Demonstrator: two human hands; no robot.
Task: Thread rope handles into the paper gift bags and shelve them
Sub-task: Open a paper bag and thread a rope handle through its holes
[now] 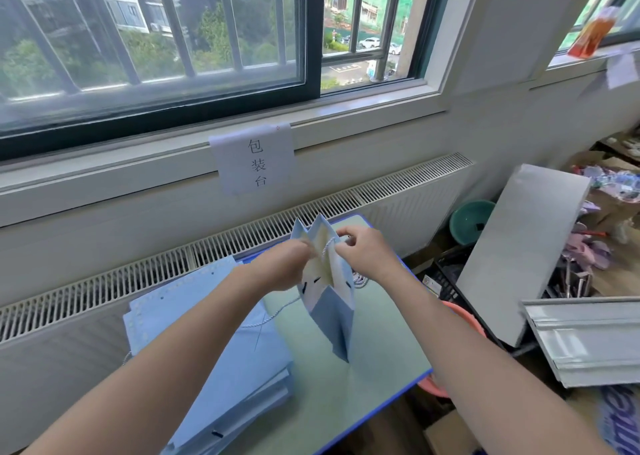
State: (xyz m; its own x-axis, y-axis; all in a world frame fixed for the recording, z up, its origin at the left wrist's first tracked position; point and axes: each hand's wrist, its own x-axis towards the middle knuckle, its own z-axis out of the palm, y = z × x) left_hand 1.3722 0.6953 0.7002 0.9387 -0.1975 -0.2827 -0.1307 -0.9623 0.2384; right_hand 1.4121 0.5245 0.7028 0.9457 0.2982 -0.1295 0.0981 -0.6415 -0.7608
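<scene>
Up near the far edge of the tabletop [377, 343], a blue paper gift bag [334, 319] stands upright with its mouth spread open toward the window. Both hands work at its top rim. The left hand [284, 267] has its fingers curled against the near panel of the bag's mouth, a pinching grip on the paper edge; exactly what lies between the fingertips is blurred. The right hand [363, 250] is closed in a pinch grip on a thin white rope handle [327, 245] that loops down just inside the bag's top. A second length of white rope [277, 310] trails from the bag's left side down across the tabletop toward a stack of flat blue bags [214, 350] lying on the left. More coiled rope [360, 279] sits just behind the bag, beside the right wrist. On the sill above the radiator grille hangs a paper sign [256, 158] with three printed characters. To the right, off the tabletop, stand a grey board [519, 257] and a green basin [469, 220].
</scene>
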